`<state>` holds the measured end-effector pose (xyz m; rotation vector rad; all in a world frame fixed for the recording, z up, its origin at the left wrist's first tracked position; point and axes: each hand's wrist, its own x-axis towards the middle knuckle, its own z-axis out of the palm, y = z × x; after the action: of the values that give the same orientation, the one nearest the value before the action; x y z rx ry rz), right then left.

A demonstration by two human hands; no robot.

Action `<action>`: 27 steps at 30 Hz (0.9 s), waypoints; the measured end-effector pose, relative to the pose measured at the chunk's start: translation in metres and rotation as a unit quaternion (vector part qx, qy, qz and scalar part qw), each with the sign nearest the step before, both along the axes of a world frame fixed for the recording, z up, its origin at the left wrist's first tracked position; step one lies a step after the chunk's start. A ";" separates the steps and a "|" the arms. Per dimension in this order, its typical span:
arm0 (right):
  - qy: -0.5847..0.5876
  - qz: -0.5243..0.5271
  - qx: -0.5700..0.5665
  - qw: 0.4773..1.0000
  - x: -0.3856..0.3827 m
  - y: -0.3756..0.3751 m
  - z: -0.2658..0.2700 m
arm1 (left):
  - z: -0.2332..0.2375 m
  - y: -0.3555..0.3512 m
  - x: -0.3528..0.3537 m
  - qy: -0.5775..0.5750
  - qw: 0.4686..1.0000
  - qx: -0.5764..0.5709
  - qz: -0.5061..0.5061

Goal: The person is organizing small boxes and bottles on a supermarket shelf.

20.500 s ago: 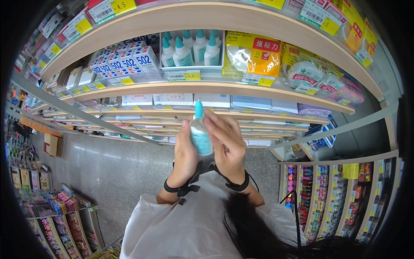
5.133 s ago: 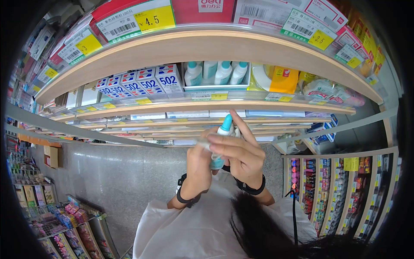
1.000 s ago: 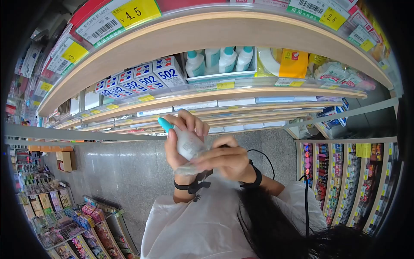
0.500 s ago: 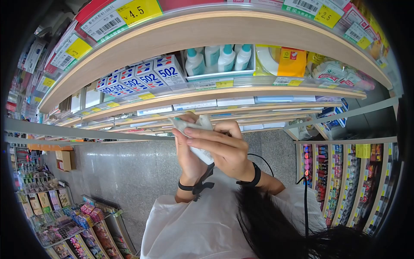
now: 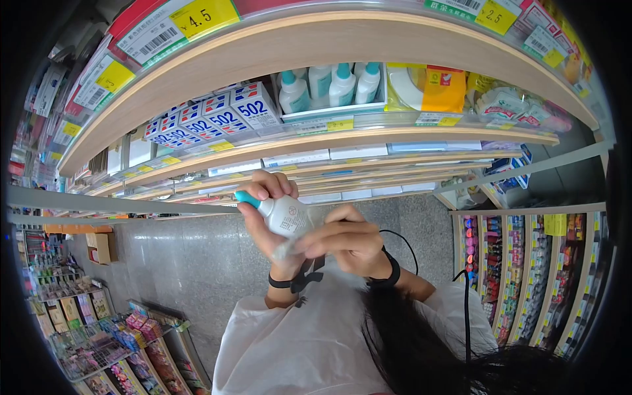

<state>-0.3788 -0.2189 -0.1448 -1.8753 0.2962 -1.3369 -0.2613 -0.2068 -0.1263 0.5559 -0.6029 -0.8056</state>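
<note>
A white bottle with a teal cap lies tilted in my left hand, its cap pointing up and to the left and its small printed text facing up. The fingers of my left hand wrap round the bottle near the cap. My right hand is closed at the bottle's lower right side, its fingertips pinching a pale, partly see-through wipe or tissue against the bottle. That wipe is blurred at its edges. Similar white bottles with teal caps stand in a white box on the shelf ahead.
Wooden shelves curve across the front, with 502 boxes and an orange and yellow package. A grey rail crosses at left. Racks of goods stand at lower left and right, around a grey floor.
The bottle's teal cap and printed side have come into view. My left hand has opened out round it, while my right hand and the pale wipe have moved down off its upper part.
</note>
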 end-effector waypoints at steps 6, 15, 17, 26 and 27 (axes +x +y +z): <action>0.012 -0.071 -0.007 0.997 0.016 -0.005 0.004 | 0.007 0.008 -0.011 0.006 1.000 0.011 0.014; 0.024 -0.033 0.034 0.999 0.021 0.006 -0.005 | -0.001 0.008 -0.004 -0.042 0.996 -0.004 0.073; 0.035 -0.050 -0.005 0.998 0.019 0.008 -0.010 | 0.003 0.004 -0.002 -0.062 0.989 0.002 0.138; 0.020 -0.068 0.046 0.996 0.021 0.010 -0.007 | 0.007 0.004 0.000 -0.008 0.996 -0.025 0.079; 0.042 -0.072 0.030 0.996 0.019 0.005 -0.005 | 0.006 0.004 -0.002 -0.017 0.995 -0.023 0.096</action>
<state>-0.3596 -0.2142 -0.1501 -1.8926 0.5171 -1.3312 -0.2629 -0.2023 -0.1199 0.5766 -0.5888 -0.6013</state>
